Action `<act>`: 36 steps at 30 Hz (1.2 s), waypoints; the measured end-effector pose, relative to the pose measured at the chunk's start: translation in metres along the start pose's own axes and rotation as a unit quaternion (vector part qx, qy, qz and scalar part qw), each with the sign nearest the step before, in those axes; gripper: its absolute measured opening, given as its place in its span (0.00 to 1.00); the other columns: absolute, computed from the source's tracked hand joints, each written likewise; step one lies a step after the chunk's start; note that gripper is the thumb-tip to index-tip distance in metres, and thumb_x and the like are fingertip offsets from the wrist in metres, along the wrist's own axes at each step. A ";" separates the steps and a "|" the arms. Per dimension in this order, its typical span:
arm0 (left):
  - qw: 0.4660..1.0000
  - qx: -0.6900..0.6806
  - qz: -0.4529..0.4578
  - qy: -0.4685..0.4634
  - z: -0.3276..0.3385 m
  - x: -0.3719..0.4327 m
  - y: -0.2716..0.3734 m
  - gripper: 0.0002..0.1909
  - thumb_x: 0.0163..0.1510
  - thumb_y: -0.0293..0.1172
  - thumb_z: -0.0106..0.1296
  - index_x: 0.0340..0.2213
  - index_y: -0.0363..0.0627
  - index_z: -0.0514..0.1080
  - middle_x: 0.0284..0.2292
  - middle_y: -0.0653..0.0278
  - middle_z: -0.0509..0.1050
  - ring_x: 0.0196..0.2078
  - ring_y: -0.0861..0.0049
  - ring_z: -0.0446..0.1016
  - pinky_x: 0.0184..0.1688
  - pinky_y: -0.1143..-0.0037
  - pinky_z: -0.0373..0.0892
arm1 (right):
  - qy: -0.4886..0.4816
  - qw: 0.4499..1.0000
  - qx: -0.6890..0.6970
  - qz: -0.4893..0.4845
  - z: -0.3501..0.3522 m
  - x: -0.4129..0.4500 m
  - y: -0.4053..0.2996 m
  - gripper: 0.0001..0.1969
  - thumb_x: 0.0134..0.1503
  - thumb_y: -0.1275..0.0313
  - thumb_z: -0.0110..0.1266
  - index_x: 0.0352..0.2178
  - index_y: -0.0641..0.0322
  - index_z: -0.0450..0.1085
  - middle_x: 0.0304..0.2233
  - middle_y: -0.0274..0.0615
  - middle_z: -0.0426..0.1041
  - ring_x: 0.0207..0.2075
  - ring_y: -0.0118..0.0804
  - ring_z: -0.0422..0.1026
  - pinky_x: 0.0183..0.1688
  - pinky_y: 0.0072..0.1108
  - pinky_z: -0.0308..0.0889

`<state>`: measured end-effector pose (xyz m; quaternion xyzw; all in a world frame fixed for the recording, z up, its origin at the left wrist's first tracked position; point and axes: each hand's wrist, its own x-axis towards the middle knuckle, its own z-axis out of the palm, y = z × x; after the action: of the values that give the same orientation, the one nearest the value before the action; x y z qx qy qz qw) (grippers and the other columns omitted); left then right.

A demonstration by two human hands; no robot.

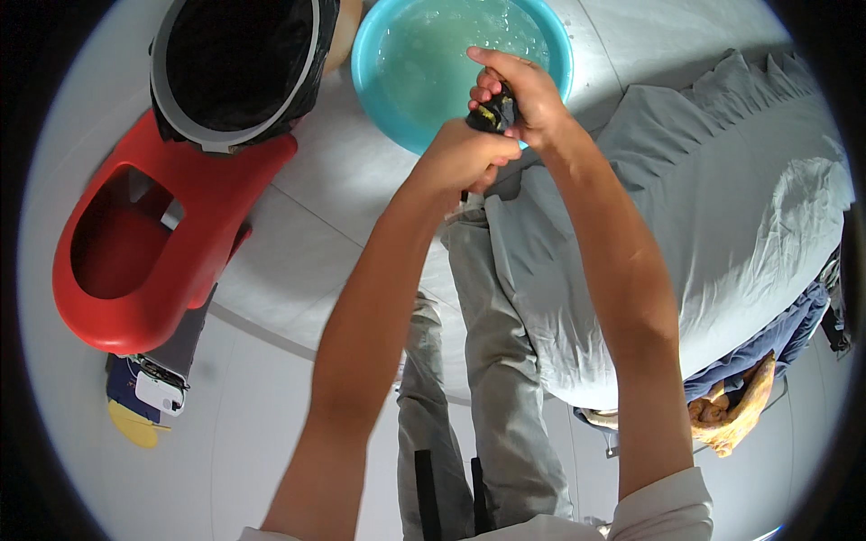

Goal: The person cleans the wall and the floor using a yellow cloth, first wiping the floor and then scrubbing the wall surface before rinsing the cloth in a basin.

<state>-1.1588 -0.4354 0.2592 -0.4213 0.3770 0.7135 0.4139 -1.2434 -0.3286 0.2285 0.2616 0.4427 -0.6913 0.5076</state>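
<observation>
A bunched dark wet cloth (496, 111) with yellow marks is gripped between my two hands, over the near right rim of a turquoise plastic basin (360, 81). My left hand (467, 154) closes around its lower end, fingers curled towards me. Higher up, my right hand (524, 98) clasps the other end, with the thumb sticking out to the left over the basin. Cloudy, slightly foamy water (433, 74) fills part of the basin. Most of the cloth is hidden inside my fists, so its kind cannot be told.
Left of the basin, a bin (159, 74) lined with a black bag stands by a red molded plastic chair (237, 169). A grey fabric cover (690, 223) drapes over something large on the right. Beyond it lie blue clothing (778, 338) and a yellow-orange cloth (744, 419).
</observation>
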 end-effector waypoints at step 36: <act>0.911 0.187 0.169 0.326 -0.039 -0.019 -0.087 0.34 0.42 0.39 0.66 0.50 0.38 0.68 0.42 0.51 0.78 0.46 0.59 0.77 0.48 0.68 0.70 | 0.334 0.860 -0.138 -0.360 0.028 -0.046 -0.005 0.11 0.48 0.84 0.55 0.19 0.59 0.61 0.20 0.27 0.63 0.22 0.17 0.56 0.25 0.12 0.55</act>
<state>-1.0628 -0.4427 0.2456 -0.4754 0.6830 0.5122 0.2126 -1.2295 -0.3308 0.2811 0.2267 0.7395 -0.6293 0.0762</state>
